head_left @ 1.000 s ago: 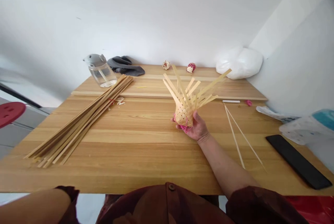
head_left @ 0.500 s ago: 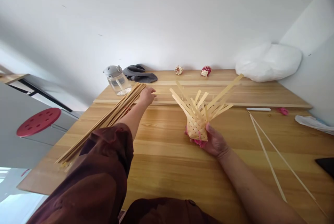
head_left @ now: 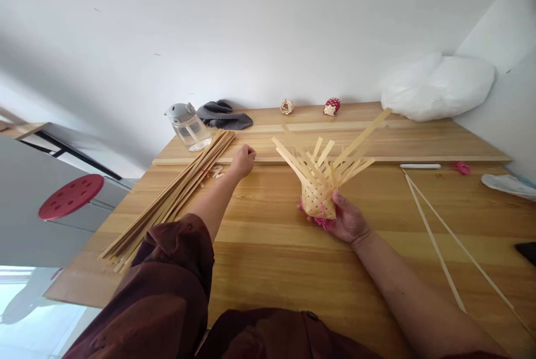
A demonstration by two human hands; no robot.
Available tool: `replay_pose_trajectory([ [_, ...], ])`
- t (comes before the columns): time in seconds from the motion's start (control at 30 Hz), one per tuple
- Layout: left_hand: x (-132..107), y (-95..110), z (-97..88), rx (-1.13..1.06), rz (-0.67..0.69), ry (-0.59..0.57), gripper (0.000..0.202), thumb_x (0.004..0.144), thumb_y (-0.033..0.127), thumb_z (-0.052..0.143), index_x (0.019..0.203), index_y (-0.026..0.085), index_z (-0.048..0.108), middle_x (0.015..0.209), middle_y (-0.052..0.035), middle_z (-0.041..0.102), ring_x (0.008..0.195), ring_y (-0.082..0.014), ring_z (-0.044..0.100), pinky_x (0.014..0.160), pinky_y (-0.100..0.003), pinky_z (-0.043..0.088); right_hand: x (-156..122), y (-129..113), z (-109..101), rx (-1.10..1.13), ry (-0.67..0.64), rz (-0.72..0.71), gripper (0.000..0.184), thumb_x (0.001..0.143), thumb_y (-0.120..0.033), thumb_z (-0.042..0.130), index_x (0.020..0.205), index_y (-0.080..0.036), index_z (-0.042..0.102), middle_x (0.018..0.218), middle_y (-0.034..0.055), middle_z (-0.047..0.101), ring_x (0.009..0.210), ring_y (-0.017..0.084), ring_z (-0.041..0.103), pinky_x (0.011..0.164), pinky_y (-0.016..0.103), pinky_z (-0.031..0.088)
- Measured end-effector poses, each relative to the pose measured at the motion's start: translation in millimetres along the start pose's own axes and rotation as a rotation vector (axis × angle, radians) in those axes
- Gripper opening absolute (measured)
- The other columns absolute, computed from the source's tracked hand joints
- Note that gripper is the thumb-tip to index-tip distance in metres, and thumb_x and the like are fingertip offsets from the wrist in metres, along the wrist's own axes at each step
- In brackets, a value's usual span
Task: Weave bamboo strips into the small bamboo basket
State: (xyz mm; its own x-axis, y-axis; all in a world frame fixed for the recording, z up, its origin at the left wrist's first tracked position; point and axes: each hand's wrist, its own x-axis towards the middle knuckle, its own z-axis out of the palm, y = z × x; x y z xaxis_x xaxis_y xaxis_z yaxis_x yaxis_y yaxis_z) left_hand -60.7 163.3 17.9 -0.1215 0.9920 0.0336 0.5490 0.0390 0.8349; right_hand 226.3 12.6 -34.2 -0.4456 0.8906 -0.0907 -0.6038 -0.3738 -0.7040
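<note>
My right hand [head_left: 349, 219] grips the base of a partly woven bamboo basket [head_left: 317, 191], with loose strips fanning up and out. Pink fibres [head_left: 320, 221] show under its woven bottom. My left hand [head_left: 243, 161] rests with curled fingers on the wooden table [head_left: 268, 247], just right of a long bundle of bamboo strips [head_left: 176, 197]. Small bamboo offcuts [head_left: 216, 171] lie next to that hand. Whether its fingers pinch anything small is hidden.
A clear plastic bottle [head_left: 188, 127] and grey cloth [head_left: 224, 115] stand at the table's far left. Two small woven ornaments [head_left: 287, 106] and a white plastic bag [head_left: 435, 88] sit along the back. Two long thin strips [head_left: 435, 242] lie to the right. A red stool [head_left: 71, 197] stands on the floor at left.
My left arm has come in from the bottom edge, reaching over the bundle, and its fingers have curled. The view has swung, shifting the table. The basket stays in my right hand.
</note>
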Motion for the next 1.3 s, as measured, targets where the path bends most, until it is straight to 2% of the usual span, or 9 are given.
replay_pose_trajectory([
  [0.07, -26.1, 5.4, 5.8, -0.16, -0.009, -0.081, 0.003, 0.095, 0.017, 0.062, 0.096, 0.015, 0.062, 0.078, -0.001, 0.059, 0.072, -0.0136, 0.054, 0.072, -0.027, 0.047, 0.2, -1.6, 0.1, 0.027, 0.021, -0.015, 0.061, 0.085, -0.06, 0.084, 0.131, -0.022, 0.073, 0.119, 0.0127, 0.083, 0.104, 0.029, 0.081, 0.076, 0.034, 0.067],
  [0.2, -82.1, 16.4, 11.6, -0.638, -0.011, -0.326, 0.042, 0.088, 0.034, 0.079, 0.124, 0.016, 0.068, 0.082, 0.0009, 0.058, 0.066, -0.0075, 0.052, 0.058, -0.018, 0.037, 0.6, -3.5, 1.3, 0.051, 0.049, -0.032, 0.062, 0.084, -0.064, 0.083, 0.129, -0.021, 0.075, 0.115, 0.0119, 0.084, 0.102, 0.029, 0.082, 0.074, 0.033, 0.068],
  [0.27, -104.1, 21.0, 11.2, -0.913, -0.05, -0.437, 0.054, 0.076, 0.035, 0.092, 0.122, 0.017, 0.07, 0.08, 0.0027, 0.058, 0.064, -0.0057, 0.052, 0.054, -0.016, 0.034, 0.9, -3.9, 2.0, 0.046, 0.043, -0.037, 0.06, 0.086, -0.062, 0.081, 0.129, -0.021, 0.075, 0.114, 0.0123, 0.084, 0.101, 0.028, 0.083, 0.073, 0.033, 0.068],
  [0.43, -136.8, 34.5, 9.7, -1.083, -0.119, -0.552, 0.052, 0.078, 0.025, 0.094, 0.123, 0.022, 0.068, 0.081, 0.0043, 0.064, 0.062, -0.0047, 0.06, 0.052, -0.013, 0.043, 2.0, -4.7, 3.5, 0.031, 0.062, -0.029, 0.052, 0.095, -0.059, 0.07, 0.128, -0.018, 0.074, 0.116, 0.014, 0.084, 0.101, 0.028, 0.083, 0.072, 0.034, 0.069],
  [0.57, -153.3, 46.8, 10.5, -1.153, -0.232, -0.587, 0.05, 0.082, 0.012, 0.087, 0.128, 0.019, 0.068, 0.082, 0.0038, 0.066, 0.068, -0.0076, 0.071, 0.058, -0.014, 0.057, 3.5, -4.8, 5.0, 0.029, 0.076, -0.03, 0.051, 0.096, -0.059, 0.068, 0.125, -0.017, 0.075, 0.111, 0.0136, 0.084, 0.096, 0.028, 0.083, 0.069, 0.032, 0.068],
  [0.7, -165.4, 56.1, 13.2, -1.141, -0.324, -0.541, 0.023, 0.088, 0.011, 0.081, 0.106, 0.014, 0.068, 0.083, 0.002, 0.07, 0.074, -0.0154, 0.08, 0.064, -0.022, 0.067, 4.3, -5.0, 7.0, 0.042, 0.102, -0.028, 0.045, 0.099, -0.056, 0.063, 0.121, -0.019, 0.075, 0.109, 0.012, 0.085, 0.093, 0.026, 0.083, 0.07, 0.033, 0.067],
  [0.83, -175.0, 62.1, 15.3, -1.132, -0.331, -0.525, 0.025, 0.085, 0.016, 0.086, 0.098, 0.015, 0.064, 0.081, 0.0022, 0.072, 0.073, -0.0182, 0.082, 0.06, -0.022, 0.066, 4.6, -4.8, 8.3, 0.032, 0.098, -0.036, 0.043, 0.1, -0.056, 0.061, 0.117, -0.019, 0.076, 0.103, 0.0106, 0.085, 0.091, 0.025, 0.082, 0.068, 0.033, 0.065],
  [1.2, -196.7, 78.3, 5.4, -1.067, -0.218, -0.546, 0.044, 0.067, 0.03, 0.101, 0.083, 0.013, 0.064, 0.081, -0.0023, 0.077, 0.069, -0.0138, 0.078, 0.06, -0.017, 0.063, 8.9, 2.2, -1.6, 0.048, 0.048, -0.059, 0.045, 0.096, -0.058, 0.068, 0.119, -0.02, 0.075, 0.106, 0.0092, 0.083, 0.095, 0.027, 0.079, 0.071, 0.035, 0.063],
  [1.3, -226.4, 83.8, -15.3, -0.93, -0.051, -0.741, 0.034, 0.077, 0.025, 0.095, 0.077, 0.014, 0.063, 0.082, -0.0037, 0.077, 0.064, -0.0129, 0.074, 0.061, -0.021, 0.062, 7.2, 2.1, 1.9, 0.086, 0.057, -0.014, 0.049, 0.093, -0.058, 0.07, 0.122, -0.018, 0.073, 0.103, 0.0093, 0.083, 0.09, 0.026, 0.079, 0.068, 0.034, 0.062],
])
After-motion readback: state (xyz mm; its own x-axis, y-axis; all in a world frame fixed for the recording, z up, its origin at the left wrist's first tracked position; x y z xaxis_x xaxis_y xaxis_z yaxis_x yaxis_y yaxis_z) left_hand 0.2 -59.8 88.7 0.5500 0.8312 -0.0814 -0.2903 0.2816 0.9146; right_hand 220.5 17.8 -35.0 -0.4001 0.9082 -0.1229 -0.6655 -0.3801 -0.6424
